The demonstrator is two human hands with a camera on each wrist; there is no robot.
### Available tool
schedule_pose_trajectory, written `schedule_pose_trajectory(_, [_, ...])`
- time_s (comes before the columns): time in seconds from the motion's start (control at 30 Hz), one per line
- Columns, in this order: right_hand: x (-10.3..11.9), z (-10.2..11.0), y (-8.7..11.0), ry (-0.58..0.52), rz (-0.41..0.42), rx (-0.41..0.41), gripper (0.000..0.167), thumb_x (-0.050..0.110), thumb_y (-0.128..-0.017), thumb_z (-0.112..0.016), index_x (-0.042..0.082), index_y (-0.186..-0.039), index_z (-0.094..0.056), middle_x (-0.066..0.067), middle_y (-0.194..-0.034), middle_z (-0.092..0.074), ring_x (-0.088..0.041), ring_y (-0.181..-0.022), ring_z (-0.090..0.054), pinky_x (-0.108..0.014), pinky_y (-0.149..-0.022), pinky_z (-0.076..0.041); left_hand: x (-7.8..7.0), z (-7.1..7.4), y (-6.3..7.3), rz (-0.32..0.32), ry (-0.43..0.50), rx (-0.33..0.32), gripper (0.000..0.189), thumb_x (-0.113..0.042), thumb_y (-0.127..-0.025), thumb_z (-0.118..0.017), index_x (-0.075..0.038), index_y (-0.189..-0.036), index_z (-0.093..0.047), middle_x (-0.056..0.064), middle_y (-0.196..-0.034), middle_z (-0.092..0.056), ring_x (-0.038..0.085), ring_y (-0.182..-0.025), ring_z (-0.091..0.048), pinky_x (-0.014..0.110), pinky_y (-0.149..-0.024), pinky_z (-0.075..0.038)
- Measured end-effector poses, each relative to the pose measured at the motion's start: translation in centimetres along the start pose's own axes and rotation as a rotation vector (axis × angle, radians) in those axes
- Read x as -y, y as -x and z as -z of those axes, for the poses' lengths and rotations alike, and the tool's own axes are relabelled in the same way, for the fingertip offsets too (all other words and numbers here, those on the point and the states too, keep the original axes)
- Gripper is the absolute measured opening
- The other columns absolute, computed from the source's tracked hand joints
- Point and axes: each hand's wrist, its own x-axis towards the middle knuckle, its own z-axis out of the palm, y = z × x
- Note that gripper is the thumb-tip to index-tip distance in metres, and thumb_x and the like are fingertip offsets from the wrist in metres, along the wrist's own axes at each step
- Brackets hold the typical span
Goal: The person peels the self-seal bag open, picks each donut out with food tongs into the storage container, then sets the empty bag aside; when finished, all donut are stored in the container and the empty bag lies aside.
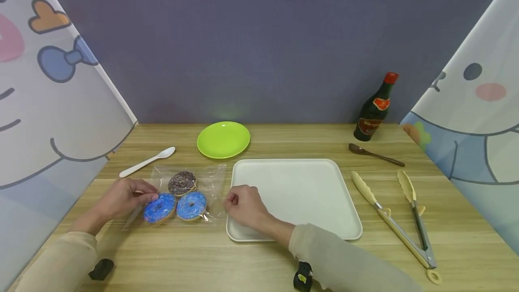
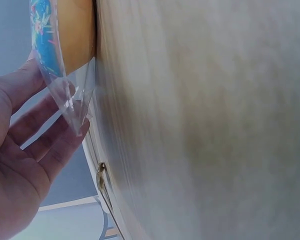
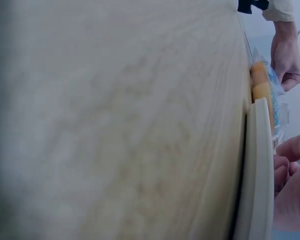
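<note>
A clear plastic bag (image 1: 212,177) with three donuts lies on the table at the left of the head view. Inside are a chocolate donut (image 1: 181,184) and two with blue icing and sprinkles, the left blue donut (image 1: 156,213) and the right blue donut (image 1: 187,208). My left hand (image 1: 125,199) pinches the bag's left side by the left blue donut; its fingers reach round the bag's corner in the left wrist view. With thumb and curled fingers, my right hand (image 1: 245,204) pinches the bag's right edge, over the left rim of a white tray (image 1: 298,193).
Behind the bag lie a white spoon (image 1: 146,162) and a green plate (image 1: 224,140). To the right of the tray are tongs (image 1: 399,229) with spread arms and a dark wooden spoon (image 1: 375,154). A dark bottle (image 1: 371,114) stands at the back right, near the wall (image 1: 275,48).
</note>
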Motion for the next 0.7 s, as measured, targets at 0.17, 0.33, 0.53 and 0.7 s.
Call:
schedule_pose_trajectory(0.17, [-0.2,0.3,0.1,0.0,-0.032,-0.004,0.019,0.003,-0.078,-0.064,0.013,-0.062,-0.062,0.013,-0.054,-0.05,-0.003,-0.054,-0.046,-0.019,-0.054,-0.042,0.0,0.0,0.1,-0.02,0.046,-0.002,0.015,0.006,-0.07,-0.079,-0.008,-0.073,-0.074,0.001,-0.077,-0.069,0.0,-0.073,-0.061,0.011,-0.058,-0.049])
schedule_pose_trajectory(0.33, [-0.4,0.5,0.0,-0.006,-0.028,0.003,0.018,0.005,-0.081,-0.068,0.012,-0.065,-0.065,0.013,-0.055,-0.051,-0.002,-0.055,-0.047,-0.019,-0.055,-0.042,0.1,0.0,0.1,-0.029,0.063,-0.001,0.016,0.008,-0.069,-0.079,-0.007,-0.073,-0.074,0.0,-0.076,-0.069,-0.001,-0.073,-0.061,0.011,-0.058,-0.049])
schedule_pose_trajectory(0.53, [-0.4,0.6,-0.6,-0.06,-0.013,-0.006,0.014,0.005,-0.082,-0.072,0.008,-0.068,-0.069,0.009,-0.058,-0.056,-0.001,-0.056,-0.048,-0.019,-0.055,-0.042,0.1,0.0,0.2,-0.031,0.062,-0.004,0.016,0.007,-0.068,-0.079,-0.007,-0.074,-0.074,0.001,-0.077,-0.069,-0.001,-0.073,-0.061,0.012,-0.058,-0.05])
schedule_pose_trajectory(0.7, [-0.4,0.2,-1.6,-0.102,-0.039,-0.006,0.012,0.009,-0.083,-0.072,0.006,-0.071,-0.07,0.008,-0.059,-0.058,-0.001,-0.055,-0.05,-0.018,-0.052,-0.043,0.0,-0.1,0.1,-0.031,0.085,-0.012,0.016,0.007,-0.068,-0.079,-0.007,-0.074,-0.074,0.001,-0.078,-0.069,-0.001,-0.074,-0.061,0.012,-0.058,-0.05])
